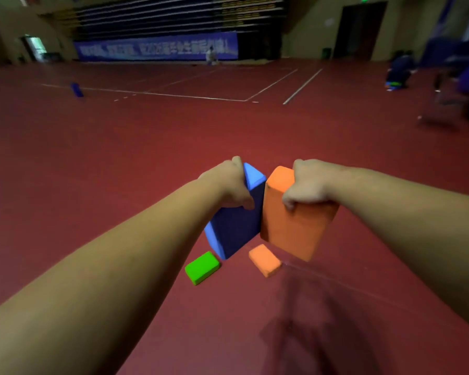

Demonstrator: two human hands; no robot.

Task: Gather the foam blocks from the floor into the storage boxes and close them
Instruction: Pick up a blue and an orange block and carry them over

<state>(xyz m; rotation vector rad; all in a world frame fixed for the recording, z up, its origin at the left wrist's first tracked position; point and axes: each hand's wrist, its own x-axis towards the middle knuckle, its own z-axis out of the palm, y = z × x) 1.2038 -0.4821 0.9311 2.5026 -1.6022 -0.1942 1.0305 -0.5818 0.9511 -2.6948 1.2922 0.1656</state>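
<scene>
1. Left hand [228, 182]: I grip the upper end of the blue block [236, 228]. My fingers [248, 203] are clamped on it, with the thumb across its dark near face and the rest curled over its far edge.

2. Right hand [309, 185]: I grip the upper end of the large orange block [293, 228]. The fingers here [290, 201] are curled down over its near face and clamped on it.

3. Held blocks: both are in the air above the red floor [119, 158], in front of me. Both hang tilted, lower ends toward me. The two blocks touch along their facing sides, blue on the left and orange on the right.

4. Blocks on the floor: the green block [202, 267] lies flat below the blue block. The small orange block [265, 260] lies flat just right of it, below the gap between the held blocks. The two are near each other but apart.

5. Far field: a further blue object [76, 89] stands far off to the left, near a white court line [271, 85]; it is too blurred to identify. A blue banner [157, 48] runs along the back wall.
</scene>
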